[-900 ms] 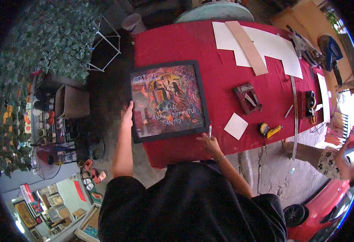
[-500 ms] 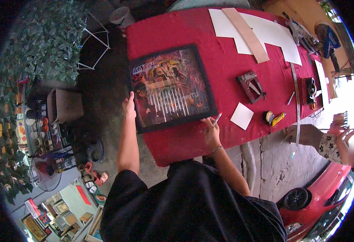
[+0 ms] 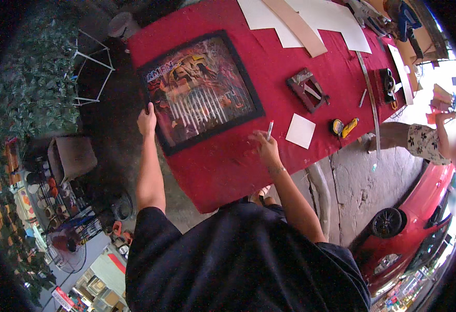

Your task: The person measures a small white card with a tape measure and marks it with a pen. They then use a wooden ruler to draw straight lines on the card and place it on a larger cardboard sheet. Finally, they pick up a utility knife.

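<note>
A black-framed picture (image 3: 202, 96) with dark, colourful artwork lies on a red cloth-covered table (image 3: 212, 177). My left hand (image 3: 147, 120) is closed on the left edge of its frame, thumb on top. Off the frame's lower right corner, my right hand (image 3: 266, 148) holds a slim white pen (image 3: 270, 129) with a red end pointing up. Some of its fingers are blurred. To the right of that hand lie a white square card (image 3: 300, 131), a round yellow-and-black tape measure (image 3: 337, 126) and a yellow utility knife (image 3: 350, 128).
A dark red boxy tool (image 3: 308, 90), a long metal ruler (image 3: 369, 101), white board (image 3: 337, 23) and a tan strip (image 3: 296, 27) occupy the table's far and right parts. Another person (image 3: 430, 141) is at the right, near a red car (image 3: 410, 223). A bin (image 3: 72, 157) stands left.
My right hand has come away from the frame's lower right corner, and the pen in it stands more upright. The whole view has shifted; my left hand still grips the frame.
</note>
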Available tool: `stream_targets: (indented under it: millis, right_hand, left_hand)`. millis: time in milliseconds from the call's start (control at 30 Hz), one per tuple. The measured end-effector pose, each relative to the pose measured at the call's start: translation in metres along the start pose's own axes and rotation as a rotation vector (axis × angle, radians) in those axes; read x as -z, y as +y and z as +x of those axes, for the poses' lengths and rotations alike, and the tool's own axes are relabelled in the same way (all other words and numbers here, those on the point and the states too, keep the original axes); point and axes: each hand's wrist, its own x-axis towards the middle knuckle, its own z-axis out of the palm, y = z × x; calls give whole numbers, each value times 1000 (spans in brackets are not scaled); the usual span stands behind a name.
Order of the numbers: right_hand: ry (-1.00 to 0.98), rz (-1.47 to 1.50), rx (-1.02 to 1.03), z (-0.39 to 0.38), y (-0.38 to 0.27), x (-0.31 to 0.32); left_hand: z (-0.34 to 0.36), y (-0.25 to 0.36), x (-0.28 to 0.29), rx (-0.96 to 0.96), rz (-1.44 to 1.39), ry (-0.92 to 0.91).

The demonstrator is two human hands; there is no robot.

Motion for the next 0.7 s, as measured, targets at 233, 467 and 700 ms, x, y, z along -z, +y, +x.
stream_targets:
  millis: [233,467,700]
  right_hand:
    - [198,-496,-9,-110,72,125]
    - [465,-376,-95,-189,61,203]
    - [613,-894,316,-176,23,254]
  left_hand:
    - [-13,32,51,-75,68,134]
    - [-232,220,-19,-972,-443,-508]
    - [-336,330,-106,-1468,64,-706]
